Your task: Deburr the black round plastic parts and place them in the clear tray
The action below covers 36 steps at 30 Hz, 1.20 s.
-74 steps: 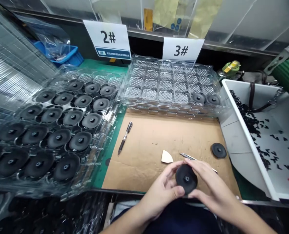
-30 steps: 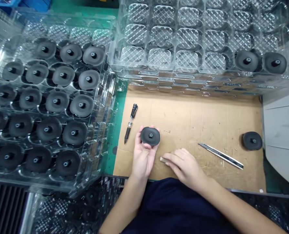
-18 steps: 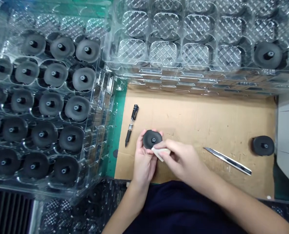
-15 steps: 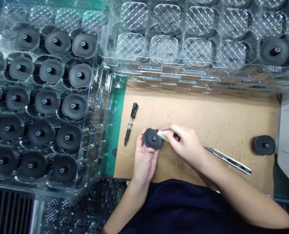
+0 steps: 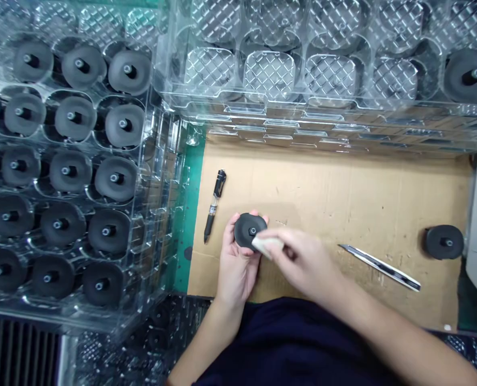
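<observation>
My left hand (image 5: 235,268) grips a round black disc part (image 5: 247,229) with a small metal hub, held face up over the brown cardboard mat (image 5: 343,198). My right hand (image 5: 303,264) pinches a small pale wedge-shaped pad (image 5: 265,245) and presses it against the disc's lower right edge; this hand is slightly blurred. A second black disc part (image 5: 444,242) lies on the mat at the far right.
A clear tray (image 5: 158,177) full of black discs fills the left. A stack of mostly empty clear trays (image 5: 303,115) runs along the back, one disc (image 5: 469,75) at its right. A black pen (image 5: 215,205) and a metal blade (image 5: 379,260) lie on the mat.
My right hand picked the pale pad off the mat and brought it to the disc; it has rubbed from the disc's upper side down to its lower right edge. The view tilted down.
</observation>
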Tool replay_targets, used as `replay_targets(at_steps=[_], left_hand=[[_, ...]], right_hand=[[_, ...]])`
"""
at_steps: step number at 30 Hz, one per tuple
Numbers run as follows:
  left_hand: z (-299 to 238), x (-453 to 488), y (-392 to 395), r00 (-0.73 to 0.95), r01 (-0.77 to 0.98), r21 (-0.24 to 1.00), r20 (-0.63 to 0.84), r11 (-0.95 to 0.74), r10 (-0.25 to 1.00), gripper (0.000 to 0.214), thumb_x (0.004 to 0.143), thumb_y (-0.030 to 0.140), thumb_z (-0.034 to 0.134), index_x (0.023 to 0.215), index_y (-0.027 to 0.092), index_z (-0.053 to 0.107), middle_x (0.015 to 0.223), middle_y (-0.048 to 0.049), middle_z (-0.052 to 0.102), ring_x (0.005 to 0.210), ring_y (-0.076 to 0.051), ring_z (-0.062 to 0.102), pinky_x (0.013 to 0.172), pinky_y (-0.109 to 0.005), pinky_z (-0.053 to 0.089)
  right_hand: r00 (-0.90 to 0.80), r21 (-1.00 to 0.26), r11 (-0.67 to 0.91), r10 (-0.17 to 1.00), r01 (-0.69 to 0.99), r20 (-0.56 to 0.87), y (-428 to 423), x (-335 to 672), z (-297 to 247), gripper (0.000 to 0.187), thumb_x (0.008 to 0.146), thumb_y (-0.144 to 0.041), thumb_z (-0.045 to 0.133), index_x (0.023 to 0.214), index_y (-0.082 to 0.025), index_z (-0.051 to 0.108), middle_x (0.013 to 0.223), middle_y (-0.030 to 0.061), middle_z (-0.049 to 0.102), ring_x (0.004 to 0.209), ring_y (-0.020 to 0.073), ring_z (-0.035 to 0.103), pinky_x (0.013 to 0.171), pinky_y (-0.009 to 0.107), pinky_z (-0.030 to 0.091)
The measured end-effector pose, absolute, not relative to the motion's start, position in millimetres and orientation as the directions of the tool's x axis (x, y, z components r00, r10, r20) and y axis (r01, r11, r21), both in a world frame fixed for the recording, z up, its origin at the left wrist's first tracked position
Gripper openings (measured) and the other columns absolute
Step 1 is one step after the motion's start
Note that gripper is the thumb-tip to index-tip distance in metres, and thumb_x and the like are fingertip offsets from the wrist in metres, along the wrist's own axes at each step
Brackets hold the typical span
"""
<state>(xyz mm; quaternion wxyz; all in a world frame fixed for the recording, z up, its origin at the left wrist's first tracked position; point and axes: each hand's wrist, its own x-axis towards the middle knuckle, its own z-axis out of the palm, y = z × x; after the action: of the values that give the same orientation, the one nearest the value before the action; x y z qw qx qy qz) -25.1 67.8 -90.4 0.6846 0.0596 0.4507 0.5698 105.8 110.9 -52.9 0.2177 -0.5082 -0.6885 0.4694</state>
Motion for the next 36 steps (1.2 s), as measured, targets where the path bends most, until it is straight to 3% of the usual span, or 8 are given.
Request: replay_targets(at_steps=[4,8,14,19,24,28,33,36], left_hand=[[-90,-25,68,-0.082,-0.728,0.605,-0.543,0.322,0.836,0.051,0.073,0.022,0.073,0.117,0.033,0.051,0.126,-0.0037,0.056,0.118,-0.021,0.052,0.099,-0.032,0.043],[-91,-25,68,-0.037,-0.742,0.579,-0.54,0.339,0.841,0.052,0.073,0.024,0.072,0.119,0.034,0.049,0.129,-0.0046,0.054,0.119,-0.024,0.052,0.099,-0.037,0.044],[-92,-25,68,-0.068,-0.732,0.604,-0.526,0.316,0.848,0.057,0.07,0.027,0.075,0.121,0.032,0.05,0.126,-0.0047,0.057,0.115,-0.021,0.055,0.098,-0.03,0.044],[-92,-26,67,-0.062,-0.741,0.595,-0.522,0.311,0.851,0.053,0.072,0.028,0.073,0.12,0.03,0.052,0.128,-0.0061,0.056,0.115,-0.017,0.054,0.093,-0.023,0.046],[-92,-27,67,-0.078,-0.743,0.585,-0.557,0.324,0.827,0.057,0.071,0.027,0.074,0.123,0.03,0.05,0.126,-0.0063,0.057,0.115,-0.019,0.055,0.093,-0.024,0.047],[-91,-25,68,-0.031,-0.765,0.565,-0.511,0.308,0.859,0.057,0.069,0.029,0.075,0.121,0.029,0.051,0.127,-0.0075,0.055,0.116,-0.024,0.054,0.1,-0.035,0.042],[-93,-24,66,-0.083,-0.751,0.6,-0.499,0.275,0.862,0.052,0.074,0.023,0.072,0.122,0.028,0.051,0.124,-0.006,0.058,0.115,-0.017,0.054,0.095,-0.023,0.045],[-91,-23,66,-0.08,-0.752,0.597,-0.504,0.28,0.86,0.057,0.074,0.026,0.071,0.125,0.029,0.047,0.128,-0.0079,0.055,0.118,-0.019,0.052,0.096,-0.026,0.044]], right_hand=[[-0.339,-0.807,0.073,0.927,0.586,-0.162,105,103,-54,0.021,0.09,-0.018,0.046,0.104,-0.019,0.061,0.1,0.003,0.068,0.091,0.016,0.062,0.082,0.028,0.048],[-0.399,-0.851,0.111,0.909,0.513,-0.122,107,107,-57,0.021,0.091,-0.019,0.046,0.105,-0.02,0.061,0.1,0.0018,0.068,0.089,0.0147,0.062,0.08,0.027,0.048],[-0.276,-0.789,0.136,0.96,0.599,-0.045,137,112,-55,0.024,0.092,-0.023,0.045,0.11,-0.021,0.062,0.094,0.0035,0.067,0.087,0.0159,0.06,0.081,0.03,0.048],[-0.543,-0.794,0.292,0.838,0.533,-0.057,133,99,-46,0.024,0.092,-0.018,0.043,0.106,-0.018,0.063,0.086,0.0043,0.064,0.079,0.015,0.057,0.074,0.028,0.048],[-0.543,-0.781,0.368,0.839,0.504,0.045,128,100,-58,0.025,0.092,-0.018,0.042,0.104,-0.017,0.064,0.084,0.0056,0.063,0.081,0.0162,0.057,0.075,0.03,0.048],[-0.554,-0.822,0.295,0.832,0.488,-0.031,125,123,-58,0.022,0.091,-0.018,0.047,0.106,-0.02,0.063,0.089,0.003,0.066,0.081,0.0135,0.058,0.078,0.027,0.048],[-0.4,-0.828,0.211,0.916,0.52,-0.018,129,113,-47,0.024,0.091,-0.02,0.047,0.11,-0.024,0.062,0.097,0.002,0.067,0.088,0.0136,0.06,0.081,0.028,0.048],[-0.422,-0.864,0.209,0.907,0.458,-0.004,124,101,-50,0.025,0.091,-0.02,0.046,0.108,-0.022,0.064,0.092,0.0025,0.067,0.083,0.0134,0.061,0.078,0.027,0.049]])
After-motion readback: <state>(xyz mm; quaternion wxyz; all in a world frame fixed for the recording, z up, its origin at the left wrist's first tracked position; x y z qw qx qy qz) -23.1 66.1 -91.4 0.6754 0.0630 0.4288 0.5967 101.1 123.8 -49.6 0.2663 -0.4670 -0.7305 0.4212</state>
